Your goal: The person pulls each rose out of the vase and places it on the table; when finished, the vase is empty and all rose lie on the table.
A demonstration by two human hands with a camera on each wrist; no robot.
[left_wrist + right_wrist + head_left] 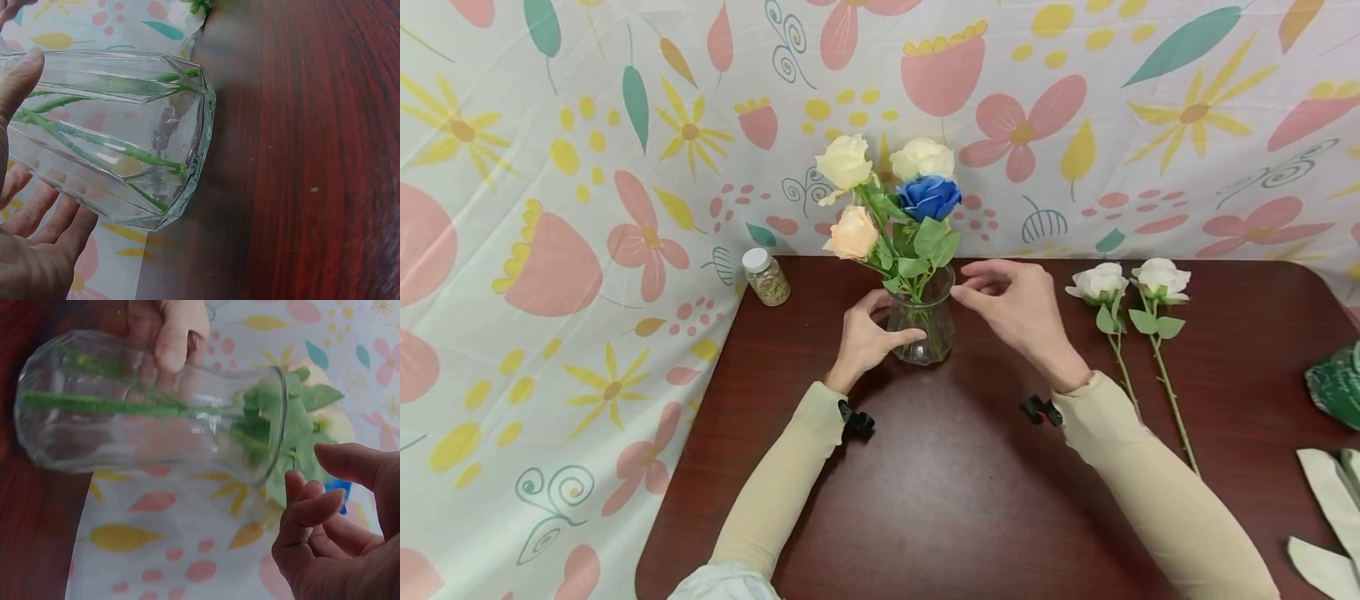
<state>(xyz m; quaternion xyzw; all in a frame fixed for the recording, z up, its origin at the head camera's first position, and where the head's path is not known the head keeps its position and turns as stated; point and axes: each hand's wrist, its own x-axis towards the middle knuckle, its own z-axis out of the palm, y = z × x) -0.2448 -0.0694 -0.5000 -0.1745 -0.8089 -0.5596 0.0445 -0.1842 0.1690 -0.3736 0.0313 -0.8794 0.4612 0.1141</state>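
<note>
Left hand (864, 335) grips glass vase (934, 323) mid-frame, presumably steadying it; right hand (1022, 310) half-open, empty, just beside.

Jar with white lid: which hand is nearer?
Left. The left hand grips the vase, to the right of the jar in the head view; the right hand is farther right, beside the vase's rim.

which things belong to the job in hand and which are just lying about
Part of the job:
glass vase, gripped by the left hand
blue rose, peach rose, two cream roses in it
probably the loose white roses

Apparently just lying about:
lidded jar
green object and pale pieces, right edge
</note>
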